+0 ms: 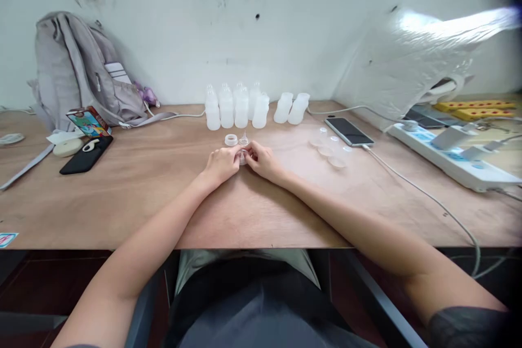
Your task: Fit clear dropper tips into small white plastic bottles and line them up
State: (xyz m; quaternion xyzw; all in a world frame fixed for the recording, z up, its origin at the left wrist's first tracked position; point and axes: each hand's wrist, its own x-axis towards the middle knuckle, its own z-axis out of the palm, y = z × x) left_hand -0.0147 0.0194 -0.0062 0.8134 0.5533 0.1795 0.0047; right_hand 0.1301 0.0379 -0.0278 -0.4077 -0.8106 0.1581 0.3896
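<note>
My left hand [223, 163] and my right hand [263, 160] meet at the middle of the table. Between their fingertips they hold a small clear bottle ring [242, 158], partly covered by the fingers; whether something sits inside it I cannot tell. Just beyond the fingers a clear bottle nipple [243, 139] stands point up. To its left lies a translucent screw ring [230, 140]. Farther back stand several frosted baby bottles [226, 109], most with tops on. Two bottles without tops, one of them a frosted bottle [299, 108], stand to their right.
Several clear domed pieces [336, 162] lie right of my hands, near a charging phone [349, 130]. A white power strip [457, 157] with cables is at the far right. On the left are a grey backpack [77, 70], a black phone [86, 155] and a small colourful box [90, 121].
</note>
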